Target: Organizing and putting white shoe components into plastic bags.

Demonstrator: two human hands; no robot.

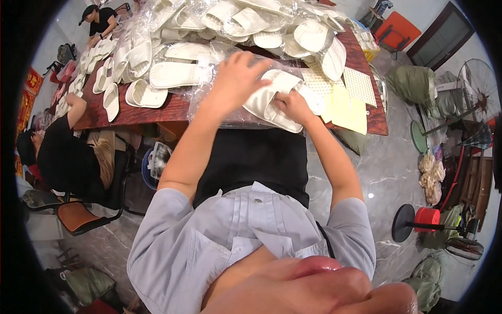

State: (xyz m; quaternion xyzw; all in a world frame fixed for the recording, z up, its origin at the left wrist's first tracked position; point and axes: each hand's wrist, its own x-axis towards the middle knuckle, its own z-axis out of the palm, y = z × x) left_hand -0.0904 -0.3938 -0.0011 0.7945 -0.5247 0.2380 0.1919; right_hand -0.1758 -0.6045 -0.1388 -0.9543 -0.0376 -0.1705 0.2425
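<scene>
Near the table's front edge lies a white slipper [264, 107], with its broad strap facing up. My right hand [297, 109] is closed at the strap's opening, its curled fingers gripping the edge there. Over the slipper's left side hovers my left hand [236, 81], fingers spread and nothing seen in them. Clear plastic film [197, 104] lies beneath my left hand and forearm. Another white slipper [180, 75] rests sole-up to the left. Beside my right hand are yellow sheets [349, 112] and a pale sheet with rows of small dots [360, 86].
White slippers in clear bags [246, 23] are heaped across the far side of the red-brown table [377, 123]. Two people sit at the left. A chair [78, 215] and blue bucket [149, 167] stand left; a fan [477, 89] and green sacks [410, 86] right.
</scene>
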